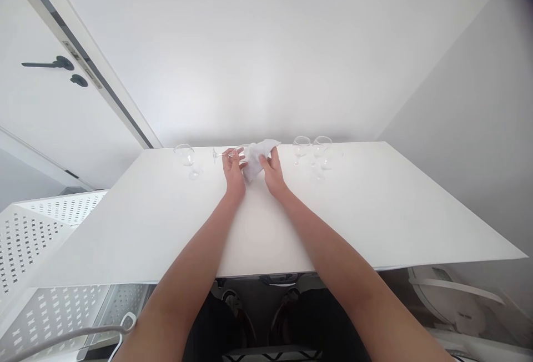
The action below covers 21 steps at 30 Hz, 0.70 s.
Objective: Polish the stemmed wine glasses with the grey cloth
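Near the back of the white table, my left hand [235,170] grips a clear wine glass [215,155] by its stem. The glass lies sideways, with its foot pointing left and its bowl toward the right. My right hand [273,171] holds a white cloth [255,161] against the bowl, and the cloth hides most of the rim. Another wine glass [184,155] stands upright to the left of my hands. On the right are several more clear glasses, among them one wine glass [301,145] and a second beside it [322,146].
The white table [175,240] runs up to the wall behind. White perforated baskets [33,240] stand at its left, near a door with a dark handle [48,64]. A round white appliance [453,301] sits below the right front edge.
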### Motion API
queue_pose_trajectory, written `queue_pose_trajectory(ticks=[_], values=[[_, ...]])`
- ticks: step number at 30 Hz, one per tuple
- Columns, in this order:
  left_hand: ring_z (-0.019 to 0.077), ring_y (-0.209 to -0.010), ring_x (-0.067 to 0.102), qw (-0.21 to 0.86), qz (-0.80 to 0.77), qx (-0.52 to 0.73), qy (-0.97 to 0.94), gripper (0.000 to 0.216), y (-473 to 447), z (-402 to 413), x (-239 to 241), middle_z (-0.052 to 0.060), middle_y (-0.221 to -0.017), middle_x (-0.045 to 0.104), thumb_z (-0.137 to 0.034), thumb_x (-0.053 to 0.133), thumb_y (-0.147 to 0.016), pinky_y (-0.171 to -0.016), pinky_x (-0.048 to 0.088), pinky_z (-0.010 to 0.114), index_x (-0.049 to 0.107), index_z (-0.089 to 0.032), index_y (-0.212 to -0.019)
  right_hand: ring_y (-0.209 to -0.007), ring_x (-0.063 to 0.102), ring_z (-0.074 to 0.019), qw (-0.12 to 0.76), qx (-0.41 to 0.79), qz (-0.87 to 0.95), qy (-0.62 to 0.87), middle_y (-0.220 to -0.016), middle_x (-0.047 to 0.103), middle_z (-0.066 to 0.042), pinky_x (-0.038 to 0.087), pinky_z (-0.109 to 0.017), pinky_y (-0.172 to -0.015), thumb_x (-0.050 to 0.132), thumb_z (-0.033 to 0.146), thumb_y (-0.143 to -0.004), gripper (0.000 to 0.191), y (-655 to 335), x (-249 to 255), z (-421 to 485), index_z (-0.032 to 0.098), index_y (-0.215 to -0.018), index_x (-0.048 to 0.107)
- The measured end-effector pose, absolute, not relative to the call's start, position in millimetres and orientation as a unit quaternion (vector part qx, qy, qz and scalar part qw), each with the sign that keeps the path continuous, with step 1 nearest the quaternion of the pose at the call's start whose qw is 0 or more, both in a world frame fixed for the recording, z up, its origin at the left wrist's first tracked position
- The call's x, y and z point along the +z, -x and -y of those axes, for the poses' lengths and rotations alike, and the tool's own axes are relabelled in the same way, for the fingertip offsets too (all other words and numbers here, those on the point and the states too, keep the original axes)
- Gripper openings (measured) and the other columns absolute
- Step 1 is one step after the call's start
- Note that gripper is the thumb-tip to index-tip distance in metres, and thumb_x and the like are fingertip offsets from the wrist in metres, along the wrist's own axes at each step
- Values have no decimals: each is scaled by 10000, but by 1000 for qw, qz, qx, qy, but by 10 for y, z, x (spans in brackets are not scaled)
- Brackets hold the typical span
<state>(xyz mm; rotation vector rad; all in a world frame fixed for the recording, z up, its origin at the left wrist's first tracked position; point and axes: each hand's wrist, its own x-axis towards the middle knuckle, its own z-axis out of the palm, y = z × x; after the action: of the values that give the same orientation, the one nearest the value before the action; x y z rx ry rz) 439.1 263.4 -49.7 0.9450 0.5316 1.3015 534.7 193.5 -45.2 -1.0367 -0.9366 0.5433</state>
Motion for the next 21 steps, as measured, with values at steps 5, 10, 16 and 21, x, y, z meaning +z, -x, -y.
queue_pose_trajectory(ticks=[5,10,16,21], values=[[154,-943,671,686,-206,538,-444,323,-4449,-2683,-586,49,-1096,713,-567,590,-969,-774,539,245,656,-258,-1040,-1111,632,-225,655,321,512,454,-1314,616,-67,521,-411,-985,681,254,-769,899,-5319,-473,-1879,326,-1564,265],[206,-975,696,731,-151,497,-442,428,-4452,-2709,-582,86,-1045,723,-618,582,-951,-823,558,309,676,-219,-1075,-1187,596,-227,665,342,505,432,-1453,529,-52,486,-421,-1064,631,156,-680,1035,-5329,-476,-1886,348,-1621,244],[187,-972,688,710,-146,501,-473,356,-4407,-2698,-545,66,-1278,689,-555,694,-905,-766,515,284,654,-280,-1128,-1182,586,-236,722,372,430,395,-1418,575,-27,524,-427,-992,603,154,-705,998,-5403,-484,-1913,394,-1601,235],[190,-961,691,688,-177,519,-476,361,-4408,-2721,-578,74,-1229,708,-576,683,-905,-770,513,288,663,-263,-1083,-1198,560,-259,676,311,472,473,-1392,576,-45,514,-431,-1011,568,126,-675,844,-5420,-566,-1977,330,-1487,462]])
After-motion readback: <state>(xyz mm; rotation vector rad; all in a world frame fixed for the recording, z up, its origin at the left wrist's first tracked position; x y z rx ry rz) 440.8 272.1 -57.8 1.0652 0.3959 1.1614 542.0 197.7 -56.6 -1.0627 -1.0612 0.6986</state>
